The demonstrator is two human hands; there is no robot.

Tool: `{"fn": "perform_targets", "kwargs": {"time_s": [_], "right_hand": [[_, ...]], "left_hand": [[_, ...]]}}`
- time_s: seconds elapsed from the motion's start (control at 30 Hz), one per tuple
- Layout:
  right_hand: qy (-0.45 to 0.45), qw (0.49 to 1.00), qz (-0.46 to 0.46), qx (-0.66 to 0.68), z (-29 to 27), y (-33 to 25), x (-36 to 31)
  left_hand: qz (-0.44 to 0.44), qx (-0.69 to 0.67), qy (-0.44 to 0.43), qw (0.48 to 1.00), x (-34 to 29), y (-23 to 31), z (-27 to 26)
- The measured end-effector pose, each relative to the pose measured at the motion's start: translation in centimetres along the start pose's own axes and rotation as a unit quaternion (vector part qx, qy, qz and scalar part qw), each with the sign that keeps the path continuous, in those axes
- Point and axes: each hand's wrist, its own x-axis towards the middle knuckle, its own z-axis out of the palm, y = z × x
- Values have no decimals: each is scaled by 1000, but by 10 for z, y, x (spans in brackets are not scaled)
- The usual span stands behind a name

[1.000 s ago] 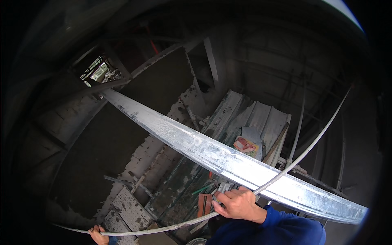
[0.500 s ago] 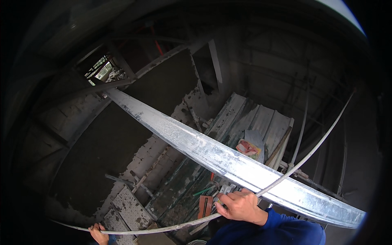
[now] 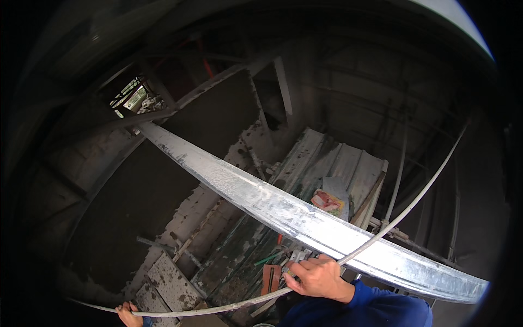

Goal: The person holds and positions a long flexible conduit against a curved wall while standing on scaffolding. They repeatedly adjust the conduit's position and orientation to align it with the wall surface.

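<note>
A long, thin, pale pole [image 3: 385, 230] runs from the lower left up to the upper right, curved in this wide view. My right hand [image 3: 317, 279], in a blue sleeve, is closed round its middle at the lower centre. Farther down the pole, my left hand [image 3: 127, 314] grips it near the bottom left edge. Beyond my right hand, a broad silvery metal beam [image 3: 256, 191] crosses the picture diagonally, and the pole passes in front of it. Whether pole and beam touch, I cannot tell. A reddish-brown plastering float [image 3: 271, 279] lies just left of my right hand.
Below the beam are ribbed metal sheets [image 3: 348, 163], with a red and yellow bag [image 3: 327, 200] on them. Speckled boards [image 3: 173, 280] lie at the lower left. A dark, partly coated wall [image 3: 131, 218] rises on the left. Another upright pole [image 3: 399, 174] stands at right.
The view has shifted slightly. My left hand and the pole's lower end appear a little farther left. Both hands keep their hold on the pole.
</note>
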Motion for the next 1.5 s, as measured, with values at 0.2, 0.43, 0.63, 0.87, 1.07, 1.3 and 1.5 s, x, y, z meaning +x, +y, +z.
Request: {"fn": "perform_targets", "kwargs": {"time_s": [0.2,0.43,0.63,0.87,1.07,1.3,1.5], "right_hand": [[-3,1000,-1,-4,1,0,0],[-11,1000,0,5,-1,-1,1],[-13,1000,2,6,-1,-1,1],[-13,1000,12,10,1,0,-2],[0,1000,4,0,6,2,-6],[1,1000,18,2,5,1,-5],[0,1000,17,-2,4,0,-5]], "left_hand": [[-24,-10,-18,1000,-9,-19,22],[-22,-15,-35,999,-5,-12,12],[-36,-18,-28,999,-6,-10,12],[-3,1,0,1000,2,4,-1],[33,-6,-14,999,8,16,-24],[19,7,-27,999,6,13,-22],[7,-1,-36,999,7,13,-22]]}}
